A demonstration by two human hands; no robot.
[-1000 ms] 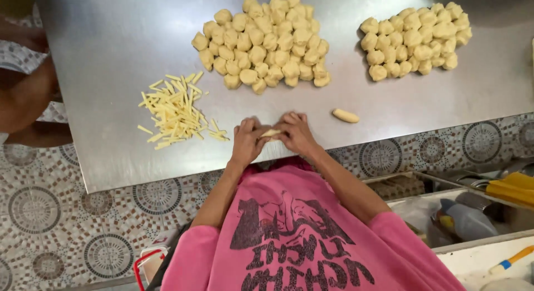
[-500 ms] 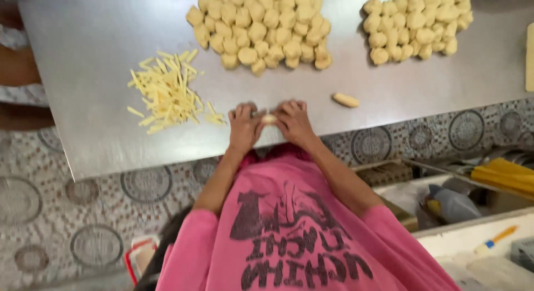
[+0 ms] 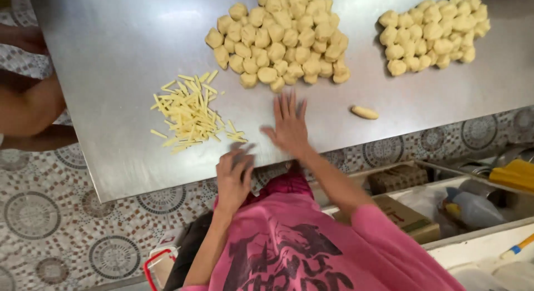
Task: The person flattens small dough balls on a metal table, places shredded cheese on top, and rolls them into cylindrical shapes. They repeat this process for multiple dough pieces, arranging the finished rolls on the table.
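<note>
Both hands have parted since a moment ago, when they met over one dough piece.
Right hand (image 3: 288,123) lies flat, fingers spread, on the tabletop (image 3: 122,46); left hand (image 3: 233,174) is blurred, grip unclear; dough hidden. Rough rolling could scatter the cheese sticks (image 3: 192,112) beside them.

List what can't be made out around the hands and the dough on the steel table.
- Head view: anything under the flat right hand is hidden by the palm.
- Left hand: motion-blurred, so any contents are unclear.
- Larger dough pile and smaller dough pile: tops cut off by the frame edge.
- Person at left: mostly out of frame.
</note>
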